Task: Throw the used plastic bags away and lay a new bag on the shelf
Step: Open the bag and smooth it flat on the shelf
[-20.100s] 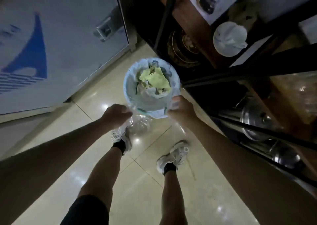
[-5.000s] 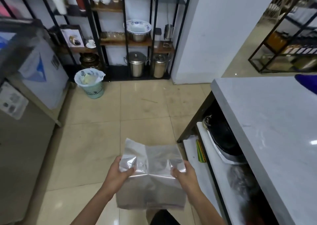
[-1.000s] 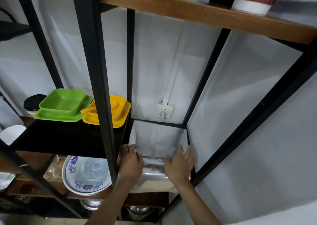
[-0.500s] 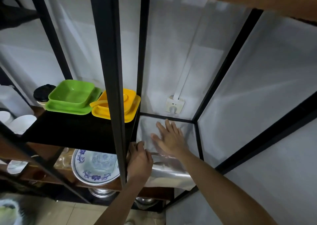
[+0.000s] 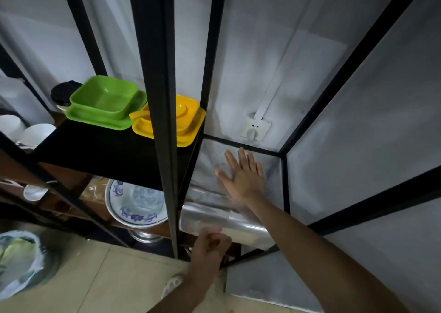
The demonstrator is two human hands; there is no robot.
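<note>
A clear new plastic bag (image 5: 214, 217) lies on the narrow right-hand shelf (image 5: 284, 186) of the black metal rack, and its front part hangs over the shelf's front edge. My right hand (image 5: 243, 176) lies flat on the bag's rear half with the fingers spread toward the wall. Just under the overhanging front edge is my left hand (image 5: 210, 243), curled into a loose fist and blurred; I see nothing held in it. The bin lined with a bag (image 5: 21, 260), with yellowish waste inside, stands on the floor at the lower left.
A thick black rack post (image 5: 157, 97) rises just left of the bag. On the dark shelf to the left sit green dishes (image 5: 105, 102) and yellow dishes (image 5: 176, 121). A blue-patterned bowl (image 5: 136, 203) rests one level lower. A wall socket (image 5: 255, 127) sits behind the shelf.
My left hand has dropped from the bag's front left corner to below its overhanging edge and curled shut. My right hand stays flat on the bag, a little farther right.
</note>
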